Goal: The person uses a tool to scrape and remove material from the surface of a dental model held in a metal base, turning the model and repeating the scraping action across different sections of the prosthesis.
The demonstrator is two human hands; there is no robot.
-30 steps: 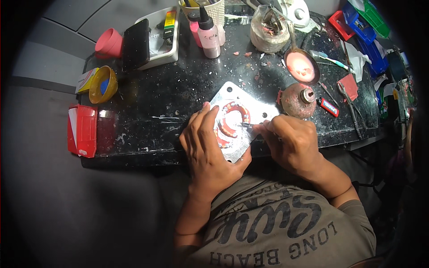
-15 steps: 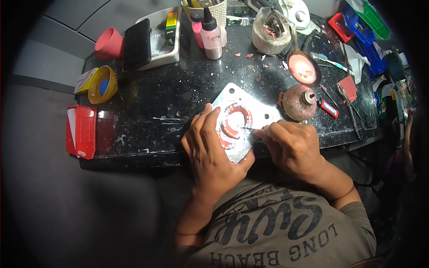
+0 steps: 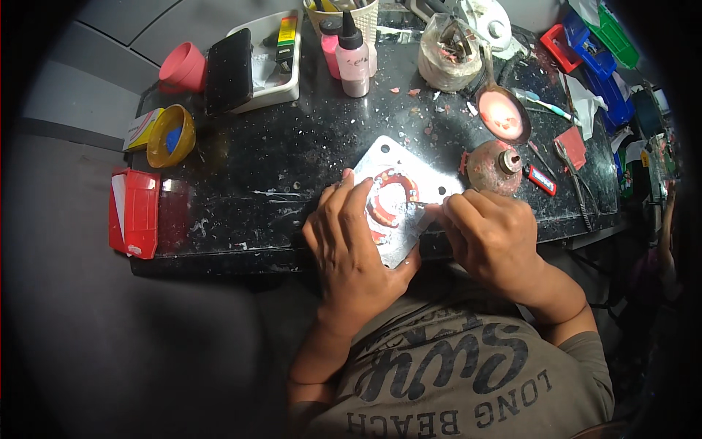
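The metal plate is at the front edge of the black table, in a bright light; I can't tell if it rests there. The left hand is wrapped around its left side, holding it. The right hand is pinching a thin tool, and the tip is at the white stuff in the plate; I can't tell if it touches. The pink gums with little teeth already sit in the white stuff. It looks rough, so the tool work seems part done; how much is left, I can't tell. I count one plate, one tool and at least two pink bits; the teeth are too tiny to count. Nearby are one pan of pink stuff, one round dirty bottle, one red lighter, one toothbrush, one pink cup and one yellow bowl.
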